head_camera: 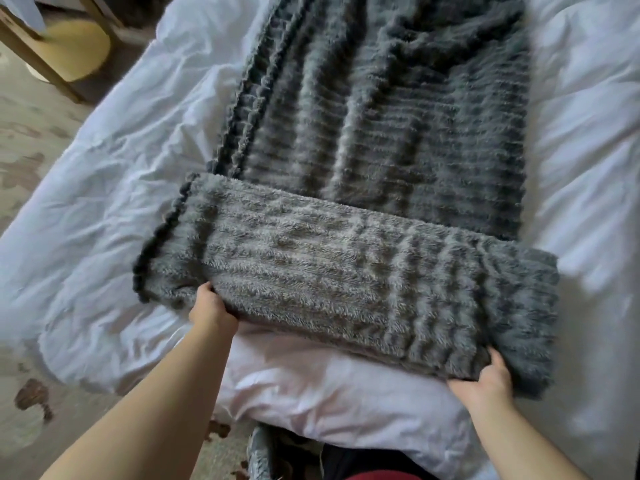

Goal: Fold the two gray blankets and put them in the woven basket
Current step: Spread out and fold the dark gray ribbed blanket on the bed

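A fluffy ribbed gray blanket point(381, 126) lies lengthwise on the white bed, folded into a long strip. Its near end is turned over into a thick folded band point(346, 271) across the strip. My left hand point(211, 311) grips the near left edge of that band, fingers tucked under the fabric. At the near right corner of the band, my right hand point(488, 379) grips the edge with its fingers hidden beneath it. No second blanket and no woven basket appear in view.
A white rumpled duvet point(121, 188) covers the bed, with a pale pillow point(329, 393) at the near edge. A wooden chair with a yellow seat point(65, 50) stands on the patterned floor at the far left.
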